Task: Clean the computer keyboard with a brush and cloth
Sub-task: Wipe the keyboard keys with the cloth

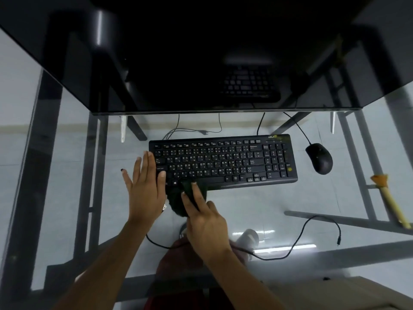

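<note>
A black keyboard [225,161] lies on the glass desk [257,204], below the monitor. My left hand [145,186] rests flat with fingers spread on the keyboard's left end. A dark cloth [176,201] sits bunched at the keyboard's lower left corner, and my right hand [205,222] presses it down, with the fingertips on the front edge near the space bar. A brush [390,198] with a pale wooden handle and orange tip lies at the far right of the desk, apart from both hands.
A large dark monitor [201,52] overhangs the back of the desk. A black mouse [319,158] sits right of the keyboard. A loose black cable [299,238] curls across the front of the glass. The desk frame and floor show through the glass.
</note>
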